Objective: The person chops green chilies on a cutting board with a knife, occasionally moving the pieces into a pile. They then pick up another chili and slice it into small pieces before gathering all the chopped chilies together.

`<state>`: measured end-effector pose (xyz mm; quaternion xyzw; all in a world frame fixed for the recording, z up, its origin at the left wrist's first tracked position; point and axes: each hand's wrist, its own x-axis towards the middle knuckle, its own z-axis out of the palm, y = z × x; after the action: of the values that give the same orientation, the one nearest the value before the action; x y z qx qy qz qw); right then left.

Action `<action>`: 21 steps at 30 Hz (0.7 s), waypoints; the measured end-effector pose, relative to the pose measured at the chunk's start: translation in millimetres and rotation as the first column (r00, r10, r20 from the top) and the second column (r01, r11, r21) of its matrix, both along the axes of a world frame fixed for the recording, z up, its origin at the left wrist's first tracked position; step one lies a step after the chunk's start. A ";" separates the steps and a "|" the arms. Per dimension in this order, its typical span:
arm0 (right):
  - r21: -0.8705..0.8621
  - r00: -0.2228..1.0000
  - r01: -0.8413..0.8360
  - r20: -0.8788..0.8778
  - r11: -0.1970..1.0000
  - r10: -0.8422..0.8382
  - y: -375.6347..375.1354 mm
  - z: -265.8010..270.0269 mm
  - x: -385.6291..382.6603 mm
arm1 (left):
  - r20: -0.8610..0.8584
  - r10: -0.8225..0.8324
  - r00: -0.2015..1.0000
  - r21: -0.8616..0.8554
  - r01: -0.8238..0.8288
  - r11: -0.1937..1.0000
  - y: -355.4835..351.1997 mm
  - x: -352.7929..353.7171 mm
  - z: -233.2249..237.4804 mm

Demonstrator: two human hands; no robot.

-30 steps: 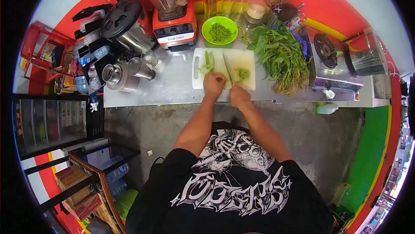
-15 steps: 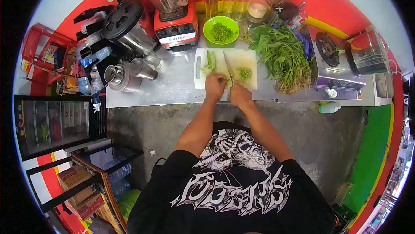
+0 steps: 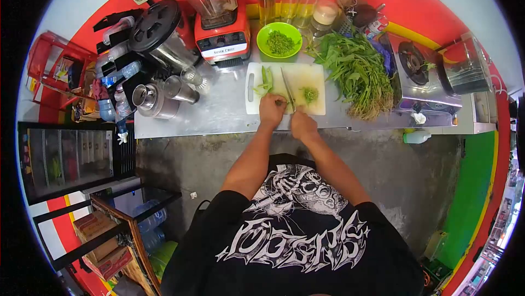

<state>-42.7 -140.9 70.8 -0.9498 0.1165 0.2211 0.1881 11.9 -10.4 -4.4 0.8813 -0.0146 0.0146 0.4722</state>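
Observation:
My right hand is wrapped round the handle of a knife, whose blade points away from me across a white cutting board. Beside the blade, my left hand rests on the board with its fingers curled; what they pinch is hidden, though a bit of green shows by the fingertips. Past that hand lie a few long green vegetable pieces. Right of the knife sits a small heap of chopped greens. Behind the board, a lime-green bowl holds more chopped greens.
A big bunch of leafy greens with roots lies right of the board, near a gas stove. At the left stand a red blender and metal shakers. Pump bottles line the back wall.
The knife and my right hand have shifted very slightly towards me, and the blade sits a little further left. My left hand stays nearly in place.

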 end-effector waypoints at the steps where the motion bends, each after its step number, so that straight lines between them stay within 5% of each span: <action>1: 0.000 0.997 -0.074 0.005 0.997 0.074 -3.1 8.3 4.1 | -0.001 -0.003 1.000 -0.008 0.003 1.000 0.6 -0.5 -0.4; 7: 0.047 0.994 -0.111 -0.017 0.993 0.112 0.2 13.3 7.7 | 0.005 -0.020 1.000 -0.107 0.021 0.994 2.9 -4.1 9.1; 10: 0.004 1.000 -0.025 -0.002 1.000 0.025 0.2 -5.9 10.0 | 0.104 -0.048 0.993 -0.004 0.049 0.999 3.5 -4.1 11.5; 12: -0.006 0.973 -0.230 -0.008 0.973 0.230 -7.7 -11.1 17.0 | 0.123 -0.021 0.992 -0.047 0.027 0.999 2.8 -5.4 8.3; 13: 0.014 0.994 -0.103 -0.042 0.995 0.104 -1.6 12.9 19.5 | 0.104 -0.015 0.994 -0.061 0.021 0.998 3.4 -5.8 7.0; 21: -0.016 0.991 -0.117 -0.066 0.993 0.116 -7.7 3.2 21.7 | 0.115 -0.074 0.991 -0.041 0.079 0.996 4.8 -1.8 -7.8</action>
<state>-21.1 -148.6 74.0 -0.9491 0.0691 0.2614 0.1616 10.1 -5.6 -12.2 0.8670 -0.0747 0.0468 0.4905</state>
